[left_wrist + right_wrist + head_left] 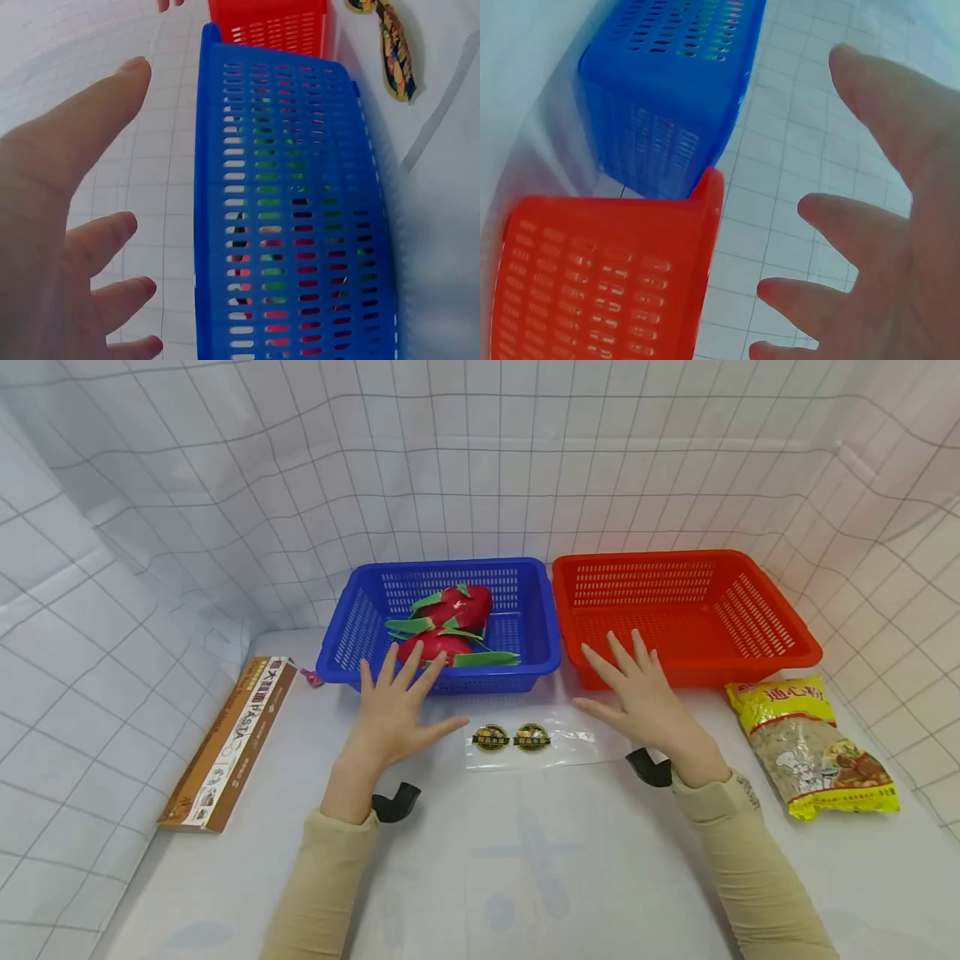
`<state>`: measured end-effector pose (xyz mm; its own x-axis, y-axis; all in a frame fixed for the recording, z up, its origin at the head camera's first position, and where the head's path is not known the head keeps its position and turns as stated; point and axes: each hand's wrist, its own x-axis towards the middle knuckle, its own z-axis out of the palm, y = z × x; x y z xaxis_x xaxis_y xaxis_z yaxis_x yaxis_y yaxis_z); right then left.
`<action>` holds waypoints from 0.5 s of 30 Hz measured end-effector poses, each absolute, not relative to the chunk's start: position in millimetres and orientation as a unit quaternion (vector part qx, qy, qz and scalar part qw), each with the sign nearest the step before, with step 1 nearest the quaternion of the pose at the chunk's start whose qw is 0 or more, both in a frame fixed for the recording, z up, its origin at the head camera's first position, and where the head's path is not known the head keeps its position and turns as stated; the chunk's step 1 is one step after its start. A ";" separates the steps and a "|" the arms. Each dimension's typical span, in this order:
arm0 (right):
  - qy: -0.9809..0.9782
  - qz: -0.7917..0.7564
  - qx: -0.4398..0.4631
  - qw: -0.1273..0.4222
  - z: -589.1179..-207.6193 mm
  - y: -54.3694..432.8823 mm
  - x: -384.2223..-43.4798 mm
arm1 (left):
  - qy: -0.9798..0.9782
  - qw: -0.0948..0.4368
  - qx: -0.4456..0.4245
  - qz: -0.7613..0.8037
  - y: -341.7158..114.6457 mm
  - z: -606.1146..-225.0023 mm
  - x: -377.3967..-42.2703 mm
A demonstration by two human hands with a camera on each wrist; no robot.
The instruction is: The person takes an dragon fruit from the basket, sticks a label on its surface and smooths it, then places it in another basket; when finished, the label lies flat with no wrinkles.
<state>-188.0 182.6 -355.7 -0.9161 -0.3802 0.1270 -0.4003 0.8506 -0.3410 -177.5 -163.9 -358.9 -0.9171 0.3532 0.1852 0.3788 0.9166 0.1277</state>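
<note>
My left hand (392, 717) is spread wide in front of the blue basket (330, 678), its fingertips overlapping the near rim in the head view. Inside that basket lie red dragon fruits (457, 608) with green leaf tips. My right hand (643, 700), fingers also spread, hovers by the front left of the red basket (690, 675), which has nothing in it. Neither hand holds anything. Between the hands, a clear plastic bag (577, 747) with two round dark labels lies flat on the table. Both wrist views show straight fingers beside the basket walls.
A brown pasta box (232, 743) lies at the left. To the right rests a yellow and clear bag of macaroni (813, 747). A small pink twisted piece (312, 677) sits by the blue basket's left corner. White grid-patterned curtain (480, 460) closes off the back and sides.
</note>
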 end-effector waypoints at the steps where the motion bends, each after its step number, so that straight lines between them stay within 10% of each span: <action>1: -0.960 0.197 0.197 0.026 -353.7 182.1 -188.0 | -0.973 0.087 -0.191 -0.093 -165.9 -357.9 -177.8; 15: -0.858 0.484 0.167 0.032 -310.2 162.9 -203.8 | -0.835 0.192 -0.197 -0.476 -202.5 -342.6 -174.3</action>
